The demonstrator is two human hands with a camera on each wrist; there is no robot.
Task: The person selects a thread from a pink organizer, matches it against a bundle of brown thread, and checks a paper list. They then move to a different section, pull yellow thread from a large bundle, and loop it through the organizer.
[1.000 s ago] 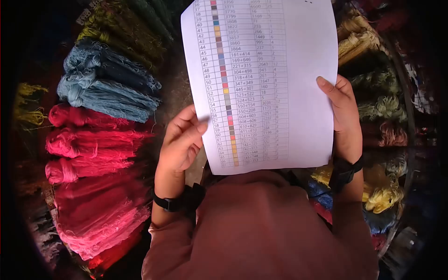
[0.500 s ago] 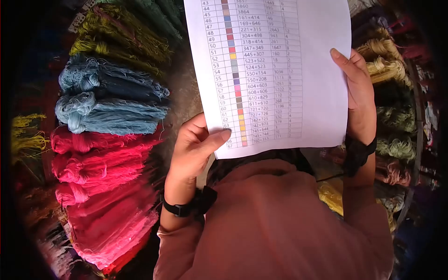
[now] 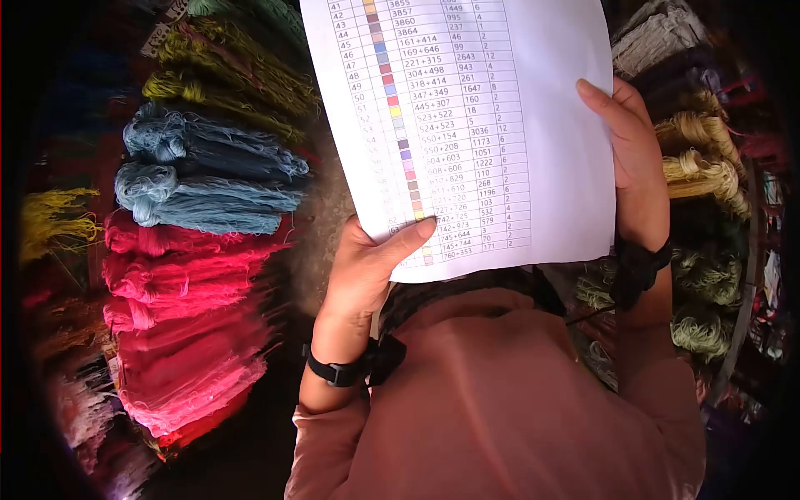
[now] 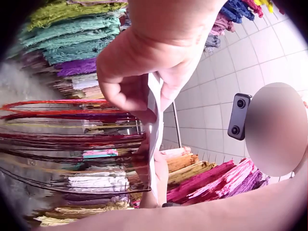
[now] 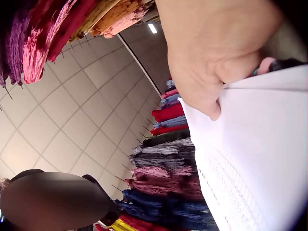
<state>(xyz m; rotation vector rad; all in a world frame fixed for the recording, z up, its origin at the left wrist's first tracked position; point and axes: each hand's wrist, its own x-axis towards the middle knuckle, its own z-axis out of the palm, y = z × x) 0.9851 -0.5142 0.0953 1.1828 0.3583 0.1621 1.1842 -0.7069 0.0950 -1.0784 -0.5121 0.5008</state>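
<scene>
A: Where's the sheet (image 3: 542,183)?
B: In front of the person's torso; the left hand (image 3: 367,267) pinches its near left corner, the right hand (image 3: 629,137) its right edge.
A: Risks?
B: It could sag or crease if either pinch loosened, and the left thumb may cause a misread, covering some rows.
A: Room?
B: Bare floor (image 3: 325,242) shows between its left edge and the blue yarn (image 3: 221,200). Right, cream yarn (image 3: 704,171) appears closer; a swing might brush it.

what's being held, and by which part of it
A printed sheet: the left hand pinches it near its lower left corner, the right hand grips its right edge.
</scene>
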